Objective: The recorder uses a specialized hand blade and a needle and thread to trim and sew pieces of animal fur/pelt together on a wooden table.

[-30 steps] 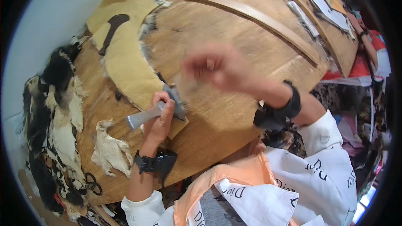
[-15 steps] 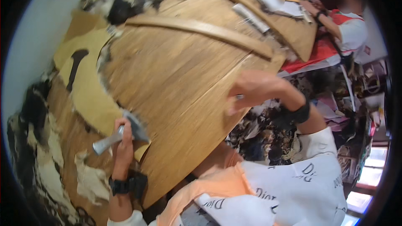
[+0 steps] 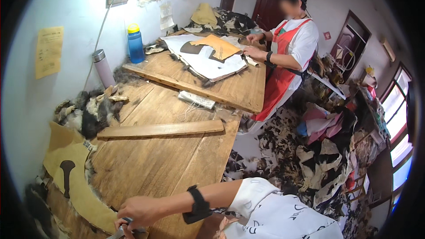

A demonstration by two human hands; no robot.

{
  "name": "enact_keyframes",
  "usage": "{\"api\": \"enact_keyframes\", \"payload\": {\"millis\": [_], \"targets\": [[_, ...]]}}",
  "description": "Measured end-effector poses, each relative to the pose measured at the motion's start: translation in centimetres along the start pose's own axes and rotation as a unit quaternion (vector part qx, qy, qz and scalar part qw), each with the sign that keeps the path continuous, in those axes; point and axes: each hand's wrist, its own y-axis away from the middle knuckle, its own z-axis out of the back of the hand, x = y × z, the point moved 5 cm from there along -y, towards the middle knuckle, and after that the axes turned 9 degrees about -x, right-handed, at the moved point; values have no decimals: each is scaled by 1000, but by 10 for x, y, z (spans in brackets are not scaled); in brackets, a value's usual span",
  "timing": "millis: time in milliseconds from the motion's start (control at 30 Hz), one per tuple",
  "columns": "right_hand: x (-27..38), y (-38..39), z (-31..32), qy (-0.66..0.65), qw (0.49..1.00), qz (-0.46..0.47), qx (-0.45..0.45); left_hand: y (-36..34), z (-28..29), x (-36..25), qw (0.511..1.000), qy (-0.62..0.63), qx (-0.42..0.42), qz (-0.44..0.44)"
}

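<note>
At the lower edge, my left hand [image 3: 127, 232] is mostly cut off, its visible fingers closed round a silvery metal-handled tool [image 3: 117, 234] whose kind I cannot make out. Right above it is my right hand [image 3: 141, 212], reaching across from the right with a black band on the wrist. Its fingers bend down toward the tool, and what they hold is hidden. Both hands are at the lower end of a curved yellow-tan pattern piece [image 3: 82, 190] with a dark slot-shaped opening [image 3: 67, 178]. Dark and pale fur shows along the edge of this piece.
A wooden bar [image 3: 161, 129] lies across the wooden table [image 3: 150, 161]. Beyond a second long bar [image 3: 195, 87], a co-worker [image 3: 287, 53] handles white and orange pattern sheets [image 3: 208, 57]. A blue bottle [image 3: 135, 44] and a flask [image 3: 103, 68] stand by the wall. Fur scraps [image 3: 90, 110] lie nearby.
My view has tilted up, bringing the wall and co-worker into sight. My right hand has moved left and come down to my left hand and the tool.
</note>
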Motion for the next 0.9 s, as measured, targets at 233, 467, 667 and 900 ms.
{"api": "enact_keyframes", "payload": {"millis": [233, 467, 667, 900], "targets": [[2, -37, -68, 12, 997, 69, -9, 153, 67, -24, 906, -391, -132, 95], [-11, -31, -72, -72, 973, 198, -96, 58, 26, -41, 967, -183, -112, -135], [11, -54, -17, -189, 961, 140, -149, 10, -5, -86, 946, -11, -121, -301], [-18, -47, 29, -422, 862, -210, -189, -1, -11, -66, 979, 24, -64, -191]]}}
